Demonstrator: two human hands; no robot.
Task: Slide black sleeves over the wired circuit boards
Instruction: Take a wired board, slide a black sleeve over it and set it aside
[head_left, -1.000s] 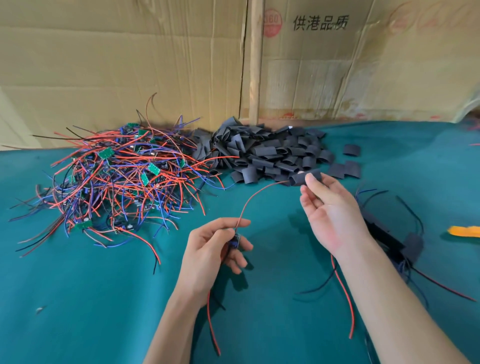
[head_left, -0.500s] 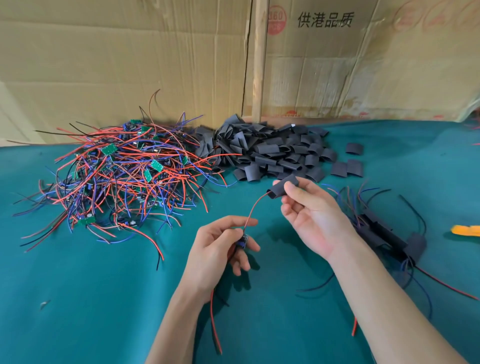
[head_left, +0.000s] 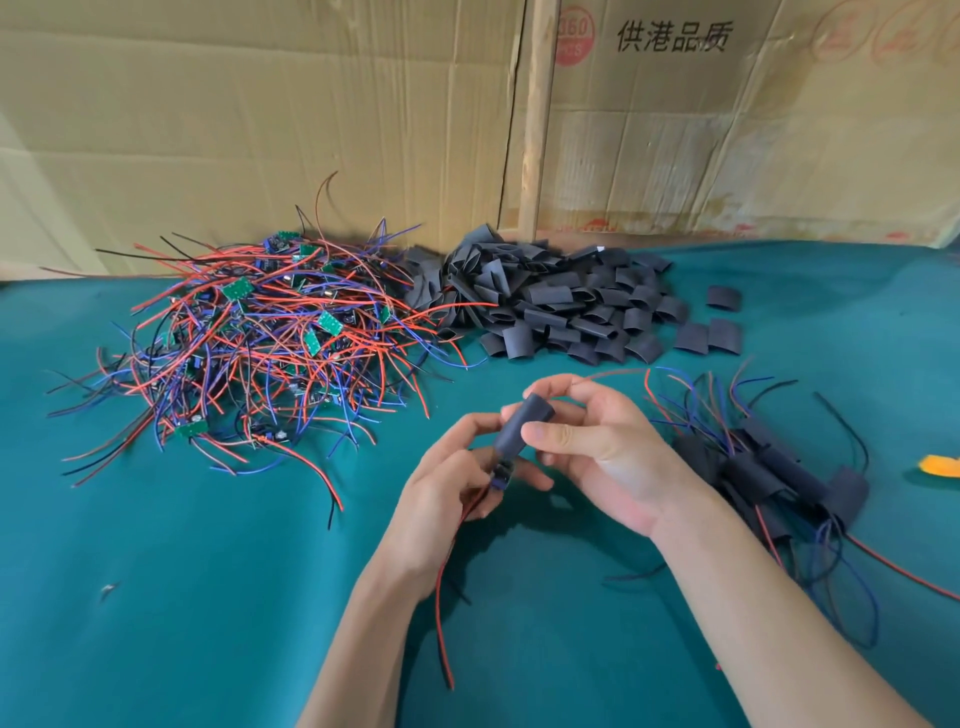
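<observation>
**Sleeve half on, hands mid-table**

Your right hand (head_left: 597, 447) pinches the black sleeve (head_left: 522, 426); your left hand (head_left: 457, 483) fingers clamp the circuit board (head_left: 500, 475) just below it. Open green table (head_left: 182, 597) at left and front; wire pile (head_left: 260, 343), sleeve pile (head_left: 561, 306) behind. Board mostly hidden, blurred. Finished bundle (head_left: 779, 467) just beside your right wrist.

Soft, even daylight; faint shadows pool beneath both hands toward six o'clock on the teal felt tabletop (head_left: 208, 597). Edges bow, wide-angle; fingers slightly blurred.
</observation>
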